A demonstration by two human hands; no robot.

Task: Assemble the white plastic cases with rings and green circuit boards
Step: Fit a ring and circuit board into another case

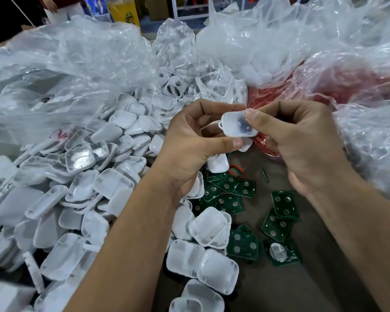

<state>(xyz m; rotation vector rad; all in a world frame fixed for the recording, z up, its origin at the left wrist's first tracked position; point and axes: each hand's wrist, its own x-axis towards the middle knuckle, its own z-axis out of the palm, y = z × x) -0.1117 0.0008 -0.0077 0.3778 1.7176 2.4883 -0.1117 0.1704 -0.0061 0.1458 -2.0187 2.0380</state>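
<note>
both hands pinch white case [239,126], l hand [189,140], r hand [302,140]

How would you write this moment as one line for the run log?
left hand grips white case | right hand pinches same case | green circuit boards lie on table | case pile at left

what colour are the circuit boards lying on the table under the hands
Green, with small round silver contacts, seen in the head view: circuit boards scattered on the table.
</note>
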